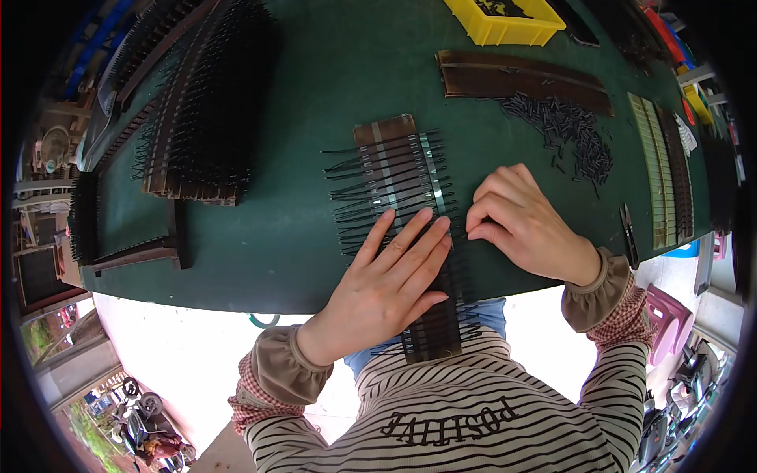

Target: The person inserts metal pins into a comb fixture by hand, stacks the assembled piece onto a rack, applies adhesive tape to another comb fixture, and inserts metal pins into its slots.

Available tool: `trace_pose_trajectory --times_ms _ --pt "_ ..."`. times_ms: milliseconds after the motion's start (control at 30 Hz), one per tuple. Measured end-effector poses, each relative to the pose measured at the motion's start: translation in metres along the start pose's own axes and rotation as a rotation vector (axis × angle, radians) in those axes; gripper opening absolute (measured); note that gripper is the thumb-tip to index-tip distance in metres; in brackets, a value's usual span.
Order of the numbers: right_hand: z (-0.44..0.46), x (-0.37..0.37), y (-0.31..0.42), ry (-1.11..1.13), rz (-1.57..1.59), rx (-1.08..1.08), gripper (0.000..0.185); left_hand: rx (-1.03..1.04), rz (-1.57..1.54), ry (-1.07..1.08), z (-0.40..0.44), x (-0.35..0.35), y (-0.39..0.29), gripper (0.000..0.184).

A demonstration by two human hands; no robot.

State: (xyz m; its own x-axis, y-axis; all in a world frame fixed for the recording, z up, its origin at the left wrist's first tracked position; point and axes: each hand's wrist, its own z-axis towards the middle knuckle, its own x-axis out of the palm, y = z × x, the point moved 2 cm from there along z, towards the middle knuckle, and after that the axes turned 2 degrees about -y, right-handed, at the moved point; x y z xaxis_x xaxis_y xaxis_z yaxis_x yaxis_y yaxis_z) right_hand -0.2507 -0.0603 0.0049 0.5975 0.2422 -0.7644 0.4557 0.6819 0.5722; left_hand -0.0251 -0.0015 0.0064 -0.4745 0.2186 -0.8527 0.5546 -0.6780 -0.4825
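In front of me a narrow brown board (384, 128) lies partly on the green table, its near end over the edge against my striped shirt. Many thin black wires with looped ends (386, 169) run across it, under shiny strips. My left hand (386, 276) rests flat on the wires, fingers stretched out. Just right of the board, my right hand (516, 217) has thumb and forefinger pinched together by the wire ends; whatever is between them is too small to make out. Short black tubes (564, 130) lie in a loose pile beyond my right hand.
Stacked boards full of black wires (201, 102) stand at the left, by a dark frame (146, 252). Behind the pile are a brown board (520, 75) and a yellow bin (512, 30). Black-handled snips (628, 232) and a slatted pale panel (653, 169) lie at the right.
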Motion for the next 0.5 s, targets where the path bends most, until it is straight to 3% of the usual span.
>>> trace_pose_trajectory --times_ms 500 --pt "0.001 0.008 0.002 -0.028 0.006 0.002 0.016 -0.005 -0.003 0.009 0.001 0.000 0.000 0.070"
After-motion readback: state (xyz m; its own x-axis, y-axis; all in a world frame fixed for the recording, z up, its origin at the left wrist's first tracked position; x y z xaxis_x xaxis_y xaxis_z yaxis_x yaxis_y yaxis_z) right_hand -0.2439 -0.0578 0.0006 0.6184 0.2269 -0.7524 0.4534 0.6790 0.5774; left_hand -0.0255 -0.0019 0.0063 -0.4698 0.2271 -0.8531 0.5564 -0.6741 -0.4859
